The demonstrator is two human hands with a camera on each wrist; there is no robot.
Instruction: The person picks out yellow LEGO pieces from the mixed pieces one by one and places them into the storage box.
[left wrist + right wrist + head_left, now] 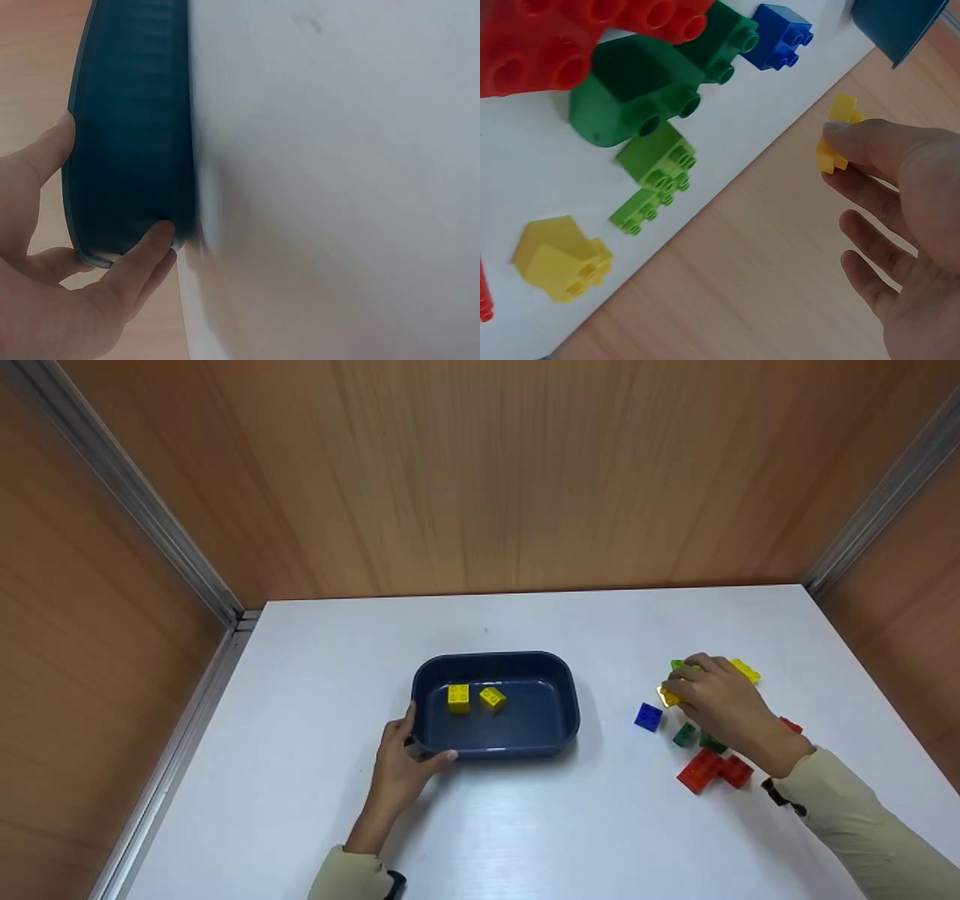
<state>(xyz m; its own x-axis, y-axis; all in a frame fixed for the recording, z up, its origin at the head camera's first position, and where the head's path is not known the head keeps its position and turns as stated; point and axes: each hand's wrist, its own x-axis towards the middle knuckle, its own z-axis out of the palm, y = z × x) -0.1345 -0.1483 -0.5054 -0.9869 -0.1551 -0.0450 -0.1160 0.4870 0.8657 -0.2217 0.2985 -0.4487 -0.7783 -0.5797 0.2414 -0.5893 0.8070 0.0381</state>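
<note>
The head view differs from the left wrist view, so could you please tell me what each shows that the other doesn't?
Only the head view shows the right hand, the yellow bricks in the tray, the blue brick and the red bricks. Only the left wrist view shows the tray's outer wall close up, side-on. Both show the left hand gripping the tray, and the white table.

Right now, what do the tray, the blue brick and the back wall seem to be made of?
Tray: perhaps plastic, slightly glossy; faint highlights inside. Blue brick: likely moulded plastic, smooth; crisp edges, round studs. Back wall: matte wood or laminate; grain shows.
</note>
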